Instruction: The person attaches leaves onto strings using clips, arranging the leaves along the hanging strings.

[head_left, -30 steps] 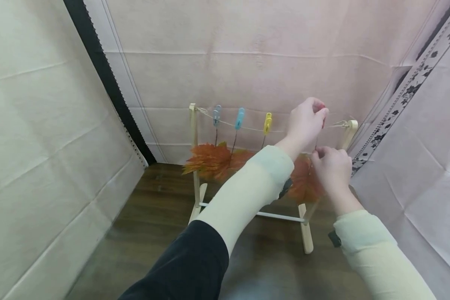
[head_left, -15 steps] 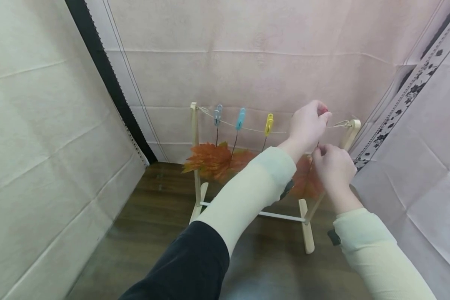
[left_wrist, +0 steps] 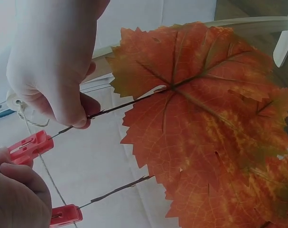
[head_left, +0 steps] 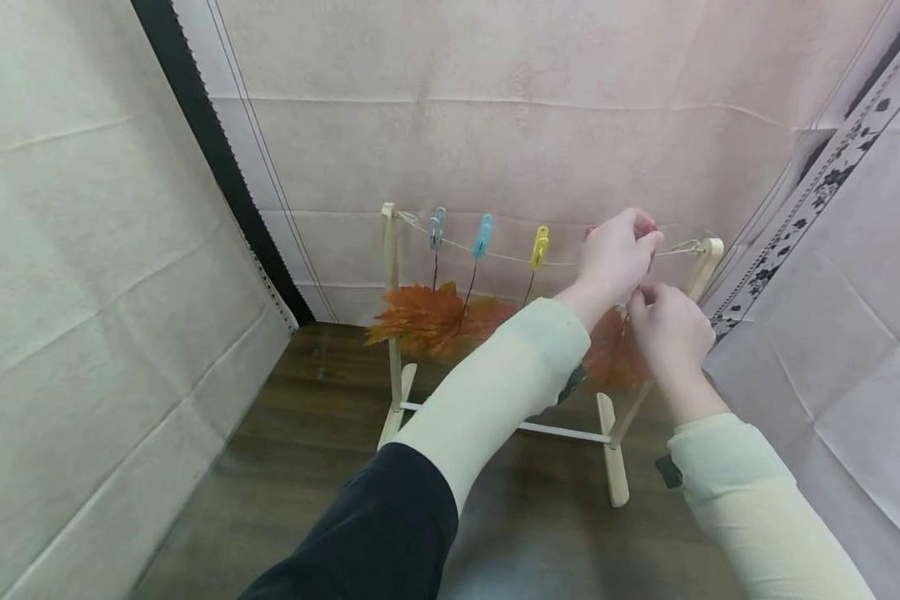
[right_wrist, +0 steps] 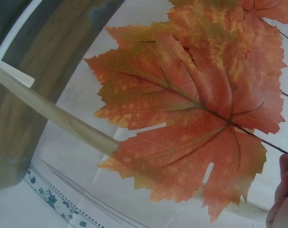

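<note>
In the head view my left hand (head_left: pixel 617 254) is at the string near the rack's right post. It pinches a red clothespin (left_wrist: pixel 31 146), plain in the left wrist view. Just below, my right hand (head_left: pixel 673 329) pinches the dark stem (left_wrist: pixel 120 108) of an orange-red artificial maple leaf (right_wrist: pixel 181 102) between thumb and fingers. The stem's thin wire end reaches the mouth of that clothespin; whether it is clamped I cannot tell. A second red clothespin (left_wrist: pixel 67 214) beside it on the string holds another leaf's stem (left_wrist: pixel 117 189).
A grey-blue clothespin (head_left: pixel 437 229), a light blue clothespin (head_left: pixel 483 236) and a yellow clothespin (head_left: pixel 540 247) hold leaves (head_left: pixel 427 321) by their stems on the string (head_left: pixel 513 257). The wooden rack (head_left: pixel 391 258) stands on a brown wood-grain surface (head_left: pixel 270 467). Pale cloth (head_left: pixel 495 150) hangs behind and at both sides.
My right hand has risen slightly with the leaf, and my left hand has come down a little, so the two are closer together. A red tip now shows behind my left hand.
</note>
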Demonstrator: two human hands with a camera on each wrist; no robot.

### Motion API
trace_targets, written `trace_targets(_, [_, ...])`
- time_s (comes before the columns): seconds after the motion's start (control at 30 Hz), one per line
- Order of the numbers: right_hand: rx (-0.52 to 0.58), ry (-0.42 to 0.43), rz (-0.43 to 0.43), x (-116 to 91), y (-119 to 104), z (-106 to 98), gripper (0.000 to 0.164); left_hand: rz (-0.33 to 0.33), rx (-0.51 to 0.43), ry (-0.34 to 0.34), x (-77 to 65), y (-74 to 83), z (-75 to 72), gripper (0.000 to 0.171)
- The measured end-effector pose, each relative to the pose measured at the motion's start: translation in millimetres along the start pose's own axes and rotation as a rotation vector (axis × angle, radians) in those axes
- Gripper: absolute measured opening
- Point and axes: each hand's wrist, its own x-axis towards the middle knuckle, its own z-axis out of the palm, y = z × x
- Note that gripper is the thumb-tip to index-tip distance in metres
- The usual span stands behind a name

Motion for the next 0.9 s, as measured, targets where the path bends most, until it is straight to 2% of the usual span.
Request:
trace_targets(0.23, [-0.014,-0.005,0.008,1.1,-1.0,-0.7,0.037,-0.028,-0.001,-0.035,-2.1,-3.1,1.9,0.023])
trace_targets(0.6, [-0.026,-0.072,0.030,1.3,1.9,-1.9,0.048,0.002,0.084,-0.070,-6.2,-8.0,0.1,0.041])
trace_targets(0.9, [0.019,-0.096,0.021,-0.5,2.5,-3.0,0.052,0.005,-0.040,-0.069,-17.3,-8.8,-10.0,0.051])
